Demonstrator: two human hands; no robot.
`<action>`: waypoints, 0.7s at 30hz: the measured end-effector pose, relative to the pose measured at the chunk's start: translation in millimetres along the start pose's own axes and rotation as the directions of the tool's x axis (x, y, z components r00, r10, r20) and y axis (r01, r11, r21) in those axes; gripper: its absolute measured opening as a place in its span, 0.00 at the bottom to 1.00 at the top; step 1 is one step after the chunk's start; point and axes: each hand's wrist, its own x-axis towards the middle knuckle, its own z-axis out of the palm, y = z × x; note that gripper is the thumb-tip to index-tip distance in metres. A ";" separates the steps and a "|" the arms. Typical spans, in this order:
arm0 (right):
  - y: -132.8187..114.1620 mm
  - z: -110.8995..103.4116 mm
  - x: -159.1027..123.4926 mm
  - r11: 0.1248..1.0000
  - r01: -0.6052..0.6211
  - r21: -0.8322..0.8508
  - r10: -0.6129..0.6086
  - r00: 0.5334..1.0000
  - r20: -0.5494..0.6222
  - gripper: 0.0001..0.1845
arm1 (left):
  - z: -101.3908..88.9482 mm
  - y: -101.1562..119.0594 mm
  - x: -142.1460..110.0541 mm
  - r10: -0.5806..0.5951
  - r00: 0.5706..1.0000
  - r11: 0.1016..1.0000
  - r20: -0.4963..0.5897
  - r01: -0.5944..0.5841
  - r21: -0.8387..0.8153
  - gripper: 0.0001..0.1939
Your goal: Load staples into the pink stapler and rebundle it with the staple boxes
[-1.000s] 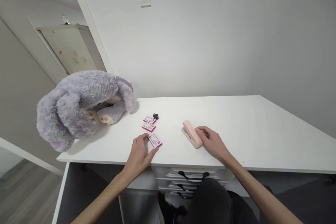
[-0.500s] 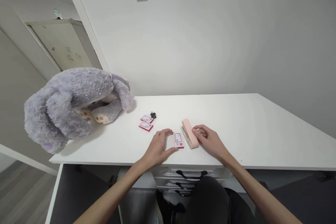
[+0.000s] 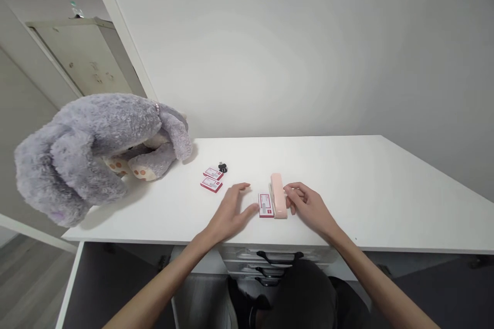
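A pink stapler (image 3: 279, 195) lies on the white tabletop, its long side toward a small white-and-red box (image 3: 265, 205). The box sits flat just left of the stapler. My left hand (image 3: 230, 214) rests by the box with thumb and fingers apart, holding nothing; its thumb tip is close to the box's left edge. At the stapler's right side is my right hand (image 3: 306, 209), fingers loosely bent and not wrapped round it. Its tips are at the stapler's edge; whether they touch I cannot tell.
Two more such boxes, a far box (image 3: 213, 174) and a near box (image 3: 211, 184), lie to the left beside a small black object (image 3: 223, 167). A large grey-purple plush toy (image 3: 111, 128) covers the table's left end. Drawers with black handles (image 3: 280, 258) are below the front edge.
The stapler has turned to stand nearly straight alongside the box. My left hand has let go of the box and drawn left. My right hand has slipped to the stapler's edge.
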 end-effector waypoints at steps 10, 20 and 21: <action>-1.4 -0.1 -1.2 1.000 0.018 0.011 -0.018 1.000 -0.006 0.28 | -41.1 -45.7 -25.0 -0.034 0.988 0.809 -0.149 0.115 0.577 0.23; 0.9 -0.1 -1.5 1.000 0.026 0.004 -0.026 1.000 -0.014 0.30 | -31.7 -36.2 -40.3 0.021 0.995 0.954 -0.095 0.009 0.299 0.17; 1.1 -0.1 -1.5 1.000 0.024 0.008 -0.024 1.000 -0.014 0.29 | -31.3 -34.5 -38.5 0.014 0.996 0.964 -0.091 0.011 0.266 0.17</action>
